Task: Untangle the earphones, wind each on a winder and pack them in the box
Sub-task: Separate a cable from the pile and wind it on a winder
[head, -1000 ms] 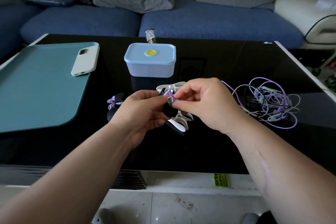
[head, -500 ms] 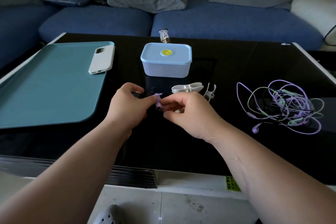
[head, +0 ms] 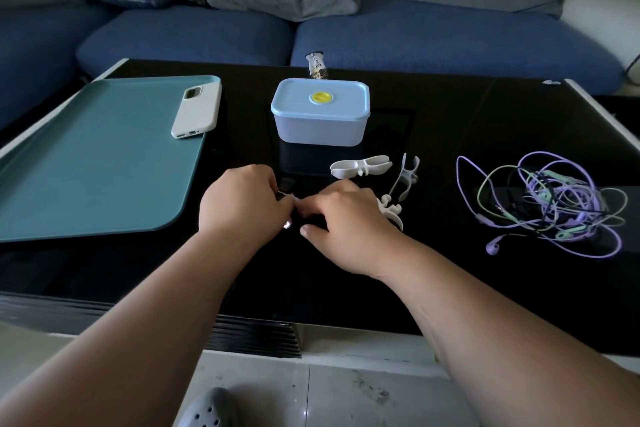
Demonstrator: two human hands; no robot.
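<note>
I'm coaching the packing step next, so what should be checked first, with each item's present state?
1. Lid off the pale blue plastic box: not ok, the lid is on.
2. Grip of left hand and right hand on the small purple-and-dark item: ok, fingers pinch it between them.
3. That item fully wound: cannot tell, fingers hide it.
4. Spare white plastic winders lying beside the right hand: ok.
5. Pile of purple, green and black earphone cords untangled: not ok, one tangle.

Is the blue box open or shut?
Shut. The box has its lid seated flush all round, yellow knob on top.
</note>
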